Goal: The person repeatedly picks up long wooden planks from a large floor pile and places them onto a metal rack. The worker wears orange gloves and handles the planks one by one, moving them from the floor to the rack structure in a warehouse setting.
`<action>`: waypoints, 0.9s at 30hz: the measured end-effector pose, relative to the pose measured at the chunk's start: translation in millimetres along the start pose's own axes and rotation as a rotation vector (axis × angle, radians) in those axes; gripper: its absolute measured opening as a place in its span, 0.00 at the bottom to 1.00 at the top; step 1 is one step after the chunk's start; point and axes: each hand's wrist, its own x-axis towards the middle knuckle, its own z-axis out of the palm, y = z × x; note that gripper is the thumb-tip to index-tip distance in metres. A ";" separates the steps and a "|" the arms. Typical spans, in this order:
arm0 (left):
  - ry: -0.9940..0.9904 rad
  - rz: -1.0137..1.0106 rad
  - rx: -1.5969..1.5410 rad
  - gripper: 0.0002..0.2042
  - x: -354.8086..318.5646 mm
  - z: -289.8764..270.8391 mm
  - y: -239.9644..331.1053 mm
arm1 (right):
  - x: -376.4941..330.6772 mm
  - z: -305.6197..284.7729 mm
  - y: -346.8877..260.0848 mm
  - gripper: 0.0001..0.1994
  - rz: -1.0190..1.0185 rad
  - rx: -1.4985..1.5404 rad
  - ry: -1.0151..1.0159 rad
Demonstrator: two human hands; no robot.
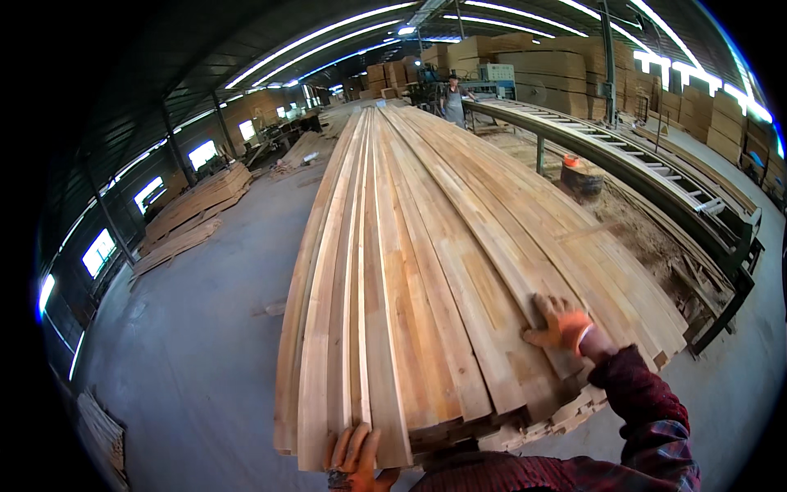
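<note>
A wide stack of long, pale wooden boards (438, 328) stretches away from me, layered unevenly at the near end. My left hand (357, 459), in an orange and dark work glove, grips the near end of a wooden board (334, 402) at the left side of the stack, fingers bent over its top face. The thumb is partly visible beside the end. Further right, my right hand (561, 323) in an orange glove rests on top of the boards with its fingers spread. Several narrow boards near the left stand slightly raised on edge.
Along the right runs a long roller conveyor (648, 164) on dark legs. A dark drum (583, 179) with an orange item on top stands beside it. A person in an apron (453, 102) is at the far end. Piled planks (201, 201) lie at the left; tall board stacks (541, 78) stand behind.
</note>
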 end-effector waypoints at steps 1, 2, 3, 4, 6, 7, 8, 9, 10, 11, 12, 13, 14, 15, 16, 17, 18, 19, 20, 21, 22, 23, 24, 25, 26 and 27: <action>0.011 -0.045 0.003 0.35 0.2 0.9 2.3 | -10.0 7.8 1.1 0.47 -0.088 0.109 0.138; -0.022 -0.067 0.050 0.36 5.6 -1.1 8.1 | -12.5 15.7 6.3 0.46 -0.085 0.098 0.159; -0.012 -0.060 0.107 0.37 6.7 0.3 12.7 | -8.1 20.0 9.5 0.46 -0.091 0.092 0.174; -0.033 -0.085 0.181 0.38 7.7 2.5 18.0 | -6.5 20.1 11.7 0.45 -0.127 0.097 0.194; -0.043 -0.144 0.275 0.34 29.3 -6.5 54.1 | -7.0 18.3 13.4 0.43 -0.152 0.103 0.234; -0.105 -0.109 0.304 0.35 38.2 -4.9 68.1 | -5.7 20.2 14.2 0.42 -0.166 0.105 0.242; -0.168 -0.074 0.331 0.36 43.8 -1.9 80.2 | -3.9 22.2 16.0 0.42 -0.179 0.107 0.251; -0.238 -0.030 0.347 0.37 51.2 2.4 87.8 | -4.1 24.0 19.7 0.42 -0.182 0.107 0.256; -0.294 -0.052 0.392 0.38 57.1 10.3 85.0 | -3.4 23.5 18.4 0.42 -0.199 0.128 0.257; -0.322 -0.072 0.467 0.41 56.5 26.7 71.5 | -3.2 24.4 20.4 0.42 -0.225 0.115 0.250; -0.361 -0.083 0.451 0.41 61.2 32.7 73.0 | -1.9 25.7 25.1 0.42 -0.241 0.102 0.251; -0.397 -0.093 0.447 0.42 66.9 31.8 75.6 | -0.6 25.0 25.4 0.42 -0.261 0.101 0.258; -0.416 -0.116 0.446 0.42 72.5 32.9 77.0 | -0.2 22.7 24.4 0.41 -0.299 0.105 0.282; -0.439 -0.136 0.431 0.41 79.3 35.8 79.9 | -1.6 18.8 24.9 0.41 -0.299 0.113 0.269; -0.495 -0.155 0.491 0.42 93.3 38.5 84.0 | -1.5 15.3 23.7 0.40 -0.302 0.120 0.260; -0.619 -0.172 0.489 0.41 111.1 39.6 84.2 | -1.0 15.2 24.4 0.40 -0.303 0.127 0.251; -0.743 -0.189 0.486 0.41 131.7 40.1 81.5 | 0.7 18.0 26.4 0.40 -0.321 0.122 0.252; -0.858 -0.194 0.485 0.40 153.4 38.4 80.1 | 0.5 16.2 28.3 0.40 -0.326 0.128 0.250; -0.894 -0.109 0.422 0.38 168.5 31.3 79.4 | 0.6 15.6 30.5 0.40 -0.334 0.141 0.245; -0.961 -0.086 0.430 0.36 177.8 26.4 81.2 | 1.2 13.9 31.6 0.40 -0.343 0.150 0.248; -1.029 -0.063 0.436 0.35 185.0 22.6 83.6 | 0.9 13.4 31.3 0.41 -0.331 0.171 0.220; -1.097 -0.039 0.442 0.33 188.1 19.8 85.3 | 0.3 15.8 33.6 0.42 -0.333 0.177 0.222; -1.071 0.141 0.547 0.28 187.6 19.5 82.8 | 1.4 14.5 35.4 0.42 -0.333 0.191 0.200; -1.043 0.254 0.564 0.28 189.1 19.5 81.6 | 2.2 13.1 37.1 0.42 -0.332 0.205 0.176; -1.015 0.365 0.580 0.27 191.7 19.1 80.7 | 1.1 12.6 38.3 0.42 -0.335 0.208 0.174; -0.982 0.475 0.597 0.26 196.4 14.8 80.8 | 0.2 12.0 37.4 0.42 -0.341 0.210 0.174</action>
